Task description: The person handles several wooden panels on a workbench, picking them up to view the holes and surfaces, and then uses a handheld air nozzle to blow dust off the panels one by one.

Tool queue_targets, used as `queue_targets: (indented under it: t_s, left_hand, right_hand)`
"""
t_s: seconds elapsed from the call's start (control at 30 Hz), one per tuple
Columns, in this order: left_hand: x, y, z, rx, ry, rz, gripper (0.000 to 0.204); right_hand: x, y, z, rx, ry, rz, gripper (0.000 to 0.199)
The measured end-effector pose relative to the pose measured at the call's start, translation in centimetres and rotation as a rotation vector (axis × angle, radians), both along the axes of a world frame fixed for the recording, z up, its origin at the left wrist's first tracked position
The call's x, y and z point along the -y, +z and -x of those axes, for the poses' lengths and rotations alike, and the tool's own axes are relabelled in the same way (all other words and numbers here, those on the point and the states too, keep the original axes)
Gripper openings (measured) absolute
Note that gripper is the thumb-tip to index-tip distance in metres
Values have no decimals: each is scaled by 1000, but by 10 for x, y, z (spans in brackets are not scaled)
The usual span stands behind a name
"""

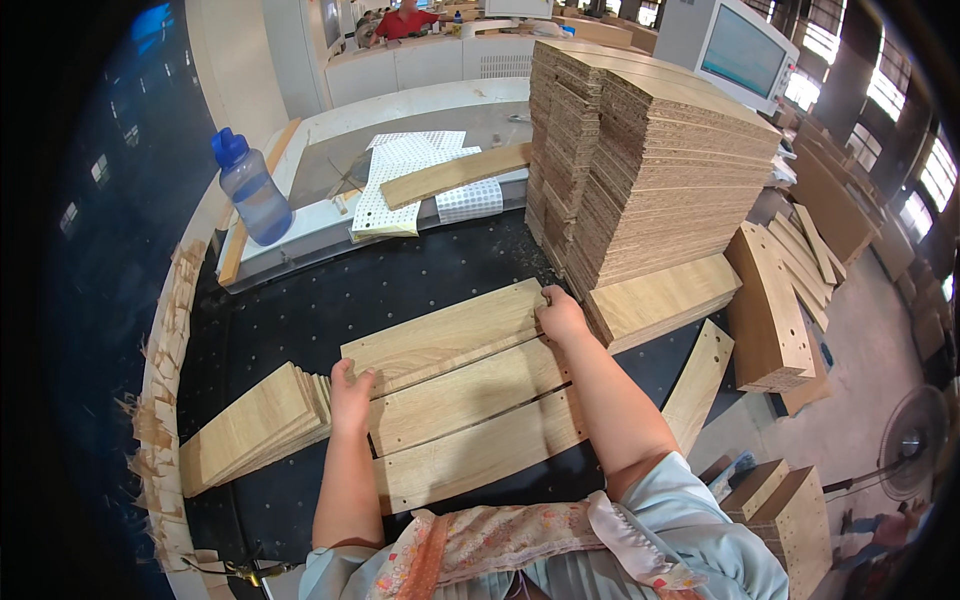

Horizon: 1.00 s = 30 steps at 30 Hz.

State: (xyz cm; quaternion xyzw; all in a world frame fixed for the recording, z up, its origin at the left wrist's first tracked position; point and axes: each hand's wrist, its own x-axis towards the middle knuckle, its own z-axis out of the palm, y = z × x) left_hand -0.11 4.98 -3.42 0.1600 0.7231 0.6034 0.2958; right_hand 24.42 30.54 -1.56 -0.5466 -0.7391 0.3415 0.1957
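Three light wood-grain boards lie side by side on a black dotted work surface [300, 325]. My left hand [352, 398] is closed on the left end of the far board [445, 330]. At its other end, my right hand [563, 318] grips the right edge, its fingertips partly hidden. Closer to me lie the middle board [475, 388], with small holes near its ends, and the near board [480, 452]. Fanned boards [250, 425] rest left of my left hand. Beyond my right hand rises a tall stack of particle boards [650, 160].
A low pile of boards [665, 295] sits before the tall stack. At the far left stands a blue-capped water bottle [252, 190], near dotted paper sheets [420, 165] and a loose strip [455, 175]. A drilled board [700, 385] and a fan [908, 443] are at right.
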Motion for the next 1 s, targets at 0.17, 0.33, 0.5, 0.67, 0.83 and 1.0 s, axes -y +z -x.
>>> queue_targets:
  t_s: [0.17, 0.33, 0.5, 0.67, 0.83, 1.0]
  left_hand:
    - [12, 28, -23, -107, -50, -94, 50]
    - [60, 19, -39, -132, -182, -96, 53]
    - [86, -6, -43, -236, -189, 18, 62]
    - [72, -13, -44, -25, -157, -89, 59]
    - [63, 11, -57, 16, -121, 20, 55]
    - [87, 25, -59, -55, -133, -153, 54]
  right_hand:
    - [15, 17, -26, -144, 11, -131, 42]
    - [53, 14, -58, -126, 78, -100, 43]
    - [70, 2, -72, 61, 83, -149, 55]
    - [59, 6, -65, 78, 25, -71, 52]
    - [54, -7, -64, -51, -18, -54, 45]
    - [77, 20, -83, -176, 24, -165, 44]
